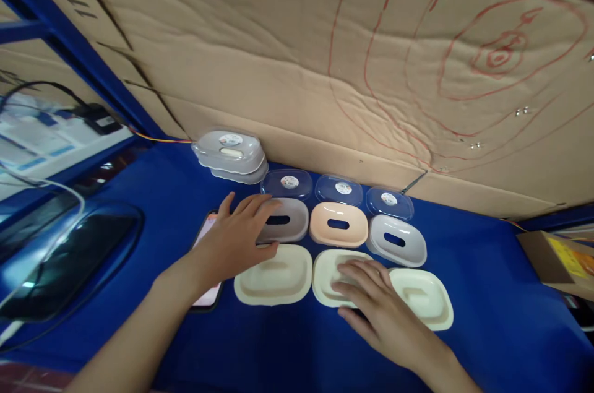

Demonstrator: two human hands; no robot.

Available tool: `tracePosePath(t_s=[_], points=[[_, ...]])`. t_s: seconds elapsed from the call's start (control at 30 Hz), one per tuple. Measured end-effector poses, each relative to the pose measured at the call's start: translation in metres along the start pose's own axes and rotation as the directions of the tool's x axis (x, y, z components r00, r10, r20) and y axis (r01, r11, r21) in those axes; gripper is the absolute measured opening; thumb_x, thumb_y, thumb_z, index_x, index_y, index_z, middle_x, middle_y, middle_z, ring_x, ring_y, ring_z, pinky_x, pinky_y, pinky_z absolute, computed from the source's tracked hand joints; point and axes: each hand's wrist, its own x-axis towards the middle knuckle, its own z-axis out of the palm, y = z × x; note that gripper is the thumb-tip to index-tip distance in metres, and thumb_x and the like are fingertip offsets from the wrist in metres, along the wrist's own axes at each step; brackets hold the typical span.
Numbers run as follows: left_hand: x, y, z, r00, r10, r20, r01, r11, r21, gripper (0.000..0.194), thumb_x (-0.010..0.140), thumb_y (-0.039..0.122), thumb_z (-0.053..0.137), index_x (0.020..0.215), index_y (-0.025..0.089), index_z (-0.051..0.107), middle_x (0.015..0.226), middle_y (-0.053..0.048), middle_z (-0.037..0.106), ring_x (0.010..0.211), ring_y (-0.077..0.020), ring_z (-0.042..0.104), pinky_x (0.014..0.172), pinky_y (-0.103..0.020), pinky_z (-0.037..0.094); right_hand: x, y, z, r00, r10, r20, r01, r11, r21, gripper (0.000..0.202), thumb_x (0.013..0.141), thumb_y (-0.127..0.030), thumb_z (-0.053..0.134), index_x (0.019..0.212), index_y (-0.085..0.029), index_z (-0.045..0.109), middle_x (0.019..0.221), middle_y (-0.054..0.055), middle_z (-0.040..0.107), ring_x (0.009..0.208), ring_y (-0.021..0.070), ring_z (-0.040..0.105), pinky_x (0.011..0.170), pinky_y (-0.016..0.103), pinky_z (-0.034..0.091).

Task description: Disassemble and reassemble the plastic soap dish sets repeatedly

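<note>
My left hand (239,235) has its fingers spread over the left end of a grey slotted oval piece (294,220), with the thumb near a cream tray (273,285). My right hand (371,297) lies, fingers apart, on the middle cream tray (325,278). A third cream tray (429,300) sits partly behind that hand. In the row behind are a peach slotted piece (338,215) and a light grey one (403,247). Three clear lids with round stickers, a left one (288,194), a middle one (338,195) and a right one (390,210), form the back row.
A stack of clear-lidded boxes (232,155) stands at the back left against the cardboard wall (260,59). A phone (208,297) lies under my left forearm. Farther left are a dark device (69,263) and cables. A cardboard box (557,263) is at the right.
</note>
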Motion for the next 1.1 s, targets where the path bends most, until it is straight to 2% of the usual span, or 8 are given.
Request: tracePosePath(t_s=[0.1, 0.2, 0.33, 0.43, 0.57, 0.77, 0.93, 1.1], points=[[-0.002, 0.002, -0.015, 1.000, 0.009, 0.014, -0.009, 0.999, -0.035, 0.059, 0.083, 0.034, 0.067, 0.138, 0.018, 0.056, 0.149, -0.020, 0.058, 0.139, -0.0403, 0.055, 0.120, -0.065, 0.034, 0.000, 0.003, 0.000, 0.999, 0.033, 0.000, -0.033, 0.999, -0.004, 0.036, 0.103, -0.026, 0.062, 0.139, -0.029, 0.059, 0.151, 0.011, 0.059, 0.144, 0.0326, 0.051, 0.117, 0.058, 0.047], [-0.012, 0.006, -0.028, 0.996, 0.037, 0.083, -0.025, 0.990, -0.142, 0.060, 0.078, 0.034, 0.071, 0.135, 0.022, 0.055, 0.145, -0.014, 0.060, 0.135, -0.0386, 0.056, 0.110, -0.056, 0.047, 0.001, 0.003, -0.001, 0.999, 0.048, 0.004, -0.048, 0.999, 0.010, 0.039, 0.103, -0.025, 0.062, 0.141, -0.029, 0.058, 0.151, 0.011, 0.058, 0.145, 0.0322, 0.050, 0.117, 0.058, 0.046], [-0.029, 0.012, -0.027, 0.980, 0.112, 0.164, -0.070, 0.968, -0.240, 0.065, 0.073, 0.028, 0.073, 0.135, 0.024, 0.055, 0.138, -0.011, 0.063, 0.129, -0.0341, 0.060, 0.108, -0.050, 0.049, 0.001, 0.001, -0.002, 0.997, 0.068, 0.026, -0.069, 0.997, 0.028, 0.039, 0.104, -0.027, 0.060, 0.143, -0.029, 0.056, 0.153, 0.011, 0.056, 0.146, 0.0310, 0.047, 0.119, 0.056, 0.044], [-0.038, 0.015, -0.017, 0.975, 0.126, 0.180, -0.084, 0.971, -0.225, 0.074, 0.069, 0.026, 0.077, 0.140, 0.027, 0.055, 0.139, -0.011, 0.062, 0.129, -0.0354, 0.060, 0.109, -0.051, 0.047, 0.002, 0.001, -0.002, 0.996, 0.082, 0.037, -0.083, 0.996, 0.031, 0.039, 0.104, -0.027, 0.060, 0.142, -0.029, 0.056, 0.153, 0.010, 0.055, 0.147, 0.0303, 0.046, 0.120, 0.056, 0.043], [-0.044, 0.021, -0.006, 0.972, 0.181, 0.150, -0.149, 0.968, -0.201, 0.092, 0.068, 0.028, 0.081, 0.153, 0.034, 0.046, 0.154, -0.012, 0.054, 0.142, -0.0393, 0.052, 0.116, -0.057, 0.039, 0.002, 0.003, -0.002, 0.995, 0.085, 0.044, -0.086, 0.996, 0.025, 0.039, 0.104, -0.027, 0.061, 0.143, -0.029, 0.056, 0.153, 0.010, 0.056, 0.147, 0.0303, 0.046, 0.120, 0.055, 0.042], [-0.042, 0.041, -0.003, 0.946, 0.154, 0.284, -0.124, 0.985, -0.120, 0.100, 0.070, 0.020, 0.087, 0.157, 0.036, 0.043, 0.160, -0.013, 0.053, 0.146, -0.0429, 0.049, 0.115, -0.067, 0.038, 0.002, 0.005, 0.000, 0.996, 0.077, 0.039, -0.077, 0.997, 0.006, 0.039, 0.105, -0.029, 0.060, 0.144, -0.029, 0.056, 0.153, 0.011, 0.055, 0.146, 0.0305, 0.046, 0.118, 0.055, 0.044], [-0.033, 0.037, 0.003, 0.970, 0.122, 0.209, -0.123, 0.992, -0.012, 0.093, 0.076, 0.030, 0.090, 0.158, 0.031, 0.045, 0.160, -0.017, 0.052, 0.141, -0.0409, 0.056, 0.113, -0.060, 0.046, 0.001, 0.005, 0.000, 0.995, 0.084, 0.044, -0.084, 0.996, 0.001, 0.037, 0.106, -0.030, 0.059, 0.143, -0.029, 0.056, 0.153, 0.010, 0.055, 0.147, 0.0297, 0.045, 0.118, 0.053, 0.044], [-0.029, 0.035, 0.018, 0.982, 0.171, 0.081, -0.178, 0.980, 0.089, 0.081, 0.089, 0.036, 0.079, 0.161, 0.025, 0.043, 0.169, -0.021, 0.040, 0.147, -0.0441, 0.049, 0.114, -0.062, 0.046, 0.000, 0.005, 0.001, 0.996, 0.087, 0.036, -0.087, 0.996, -0.001, 0.037, 0.105, -0.030, 0.059, 0.142, -0.029, 0.057, 0.153, 0.010, 0.055, 0.146, 0.0305, 0.047, 0.118, 0.055, 0.044]])
